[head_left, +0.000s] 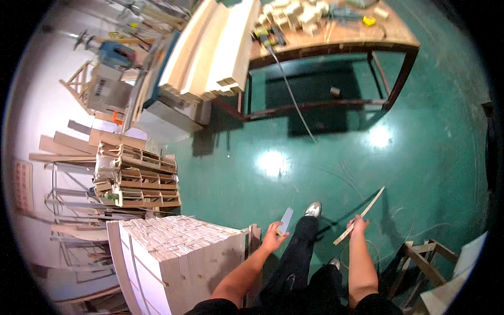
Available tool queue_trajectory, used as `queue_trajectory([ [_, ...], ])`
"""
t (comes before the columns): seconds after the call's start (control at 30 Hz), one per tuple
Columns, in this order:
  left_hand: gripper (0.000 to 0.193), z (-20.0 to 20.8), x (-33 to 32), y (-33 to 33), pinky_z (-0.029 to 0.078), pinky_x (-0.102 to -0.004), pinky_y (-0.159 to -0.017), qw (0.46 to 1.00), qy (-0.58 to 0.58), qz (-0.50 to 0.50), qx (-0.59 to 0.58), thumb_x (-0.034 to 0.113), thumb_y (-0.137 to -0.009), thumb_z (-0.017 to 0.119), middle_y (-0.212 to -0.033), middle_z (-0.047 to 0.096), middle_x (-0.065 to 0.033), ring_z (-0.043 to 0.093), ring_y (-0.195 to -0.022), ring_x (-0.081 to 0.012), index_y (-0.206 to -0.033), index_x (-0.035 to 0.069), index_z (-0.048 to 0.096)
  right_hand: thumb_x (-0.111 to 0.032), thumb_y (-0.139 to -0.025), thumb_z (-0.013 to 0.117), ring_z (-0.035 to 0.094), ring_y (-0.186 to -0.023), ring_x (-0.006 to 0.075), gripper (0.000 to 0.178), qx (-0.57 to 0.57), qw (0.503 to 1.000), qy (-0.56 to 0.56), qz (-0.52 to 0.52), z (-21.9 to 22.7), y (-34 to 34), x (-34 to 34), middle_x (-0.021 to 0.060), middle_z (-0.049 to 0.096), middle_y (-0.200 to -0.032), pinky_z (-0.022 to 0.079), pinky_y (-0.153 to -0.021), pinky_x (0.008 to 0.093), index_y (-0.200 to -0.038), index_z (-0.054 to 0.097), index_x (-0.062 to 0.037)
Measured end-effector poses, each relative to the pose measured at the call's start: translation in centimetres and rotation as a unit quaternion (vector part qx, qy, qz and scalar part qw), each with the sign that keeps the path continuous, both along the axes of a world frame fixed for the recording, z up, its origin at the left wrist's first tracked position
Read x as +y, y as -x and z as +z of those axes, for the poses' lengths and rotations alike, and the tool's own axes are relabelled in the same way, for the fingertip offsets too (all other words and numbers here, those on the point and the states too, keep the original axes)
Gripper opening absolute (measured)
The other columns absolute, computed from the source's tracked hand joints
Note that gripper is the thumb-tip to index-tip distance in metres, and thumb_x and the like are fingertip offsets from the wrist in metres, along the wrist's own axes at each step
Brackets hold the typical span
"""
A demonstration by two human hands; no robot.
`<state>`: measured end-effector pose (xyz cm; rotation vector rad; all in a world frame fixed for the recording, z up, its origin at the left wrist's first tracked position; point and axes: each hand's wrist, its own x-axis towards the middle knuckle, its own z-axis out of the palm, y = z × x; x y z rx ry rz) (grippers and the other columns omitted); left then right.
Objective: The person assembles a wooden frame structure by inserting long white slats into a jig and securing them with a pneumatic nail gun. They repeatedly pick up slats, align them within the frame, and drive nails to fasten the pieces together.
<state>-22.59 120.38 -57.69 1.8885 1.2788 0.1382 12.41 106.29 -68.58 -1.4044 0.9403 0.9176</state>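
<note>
My left hand (273, 238) is closed round the lower end of a short, flat, pale blue-grey piece (285, 219) that tapers a little. Its exact kind is too small to make out. In my right hand (358, 224) a long, thin wooden strip (374, 200) is gripped near its middle, slanting up to the right. Its lower end sticks out below my fingers. Both hands hang apart at the sides of my legs, above the green floor (236, 184).
A stack of pale boards (205, 268) stands close at my left, with wooden frames (149, 181) beyond it. Ahead, a workbench (336, 39) bears long timbers (210, 47), wood blocks (289, 14) and tools. A dark hose or cable (291, 86) hangs down. Wooden framing (420, 257) stands at right.
</note>
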Motion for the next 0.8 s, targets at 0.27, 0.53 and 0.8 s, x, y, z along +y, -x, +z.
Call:
queue_trajectory([
  [0.27, 0.061, 21.6, -13.4, -4.8, 0.044, -0.0418, -0.108, 0.969, -0.062, -0.169, -0.166, 0.005, -0.08, 0.077, -0.153, 0.04, -0.0172, 0.048, -0.135, -0.0372, -0.136, 0.017, 0.056, -0.028, -0.096, 0.058, 0.062, -0.083, 0.0363, 0.037, 0.098, 0.975, -0.194, 0.042, 21.2, 10.5, -8.8, 0.0198, 0.055, -0.097, 0.056, -0.069, 0.0514, -0.111, 0.046, 0.0031],
  [0.53, 0.068, 28.7, -22.7, -3.5, 0.042, -0.0426, -0.108, 0.895, -0.013, -0.375, -0.241, -0.008, -0.083, 0.055, -0.16, 0.032, -0.0186, 0.04, -0.142, -0.0384, -0.146, 0.015, 0.047, -0.056, -0.101, 0.043, 0.062, -0.09, 0.0341, 0.065, 0.084, 0.898, -0.397, 0.168, 29.6, 10.1, -15.4, 0.0212, 0.057, -0.11, 0.057, -0.077, 0.0451, -0.14, 0.035, -0.0041],
  [0.8, 0.095, 29.3, -18.2, 0.6, 0.045, -0.0425, -0.105, 0.9, 0.089, -0.267, -0.333, -0.009, -0.074, 0.047, -0.146, 0.051, -0.0213, 0.058, -0.125, -0.0372, -0.16, 0.019, 0.019, -0.038, -0.088, 0.058, 0.054, -0.059, 0.0223, 0.036, -0.093, 0.928, -0.204, 0.298, 39.3, 12.8, -8.8, 0.0073, 0.053, -0.067, 0.047, -0.053, 0.0338, -0.091, 0.05, -0.0032],
])
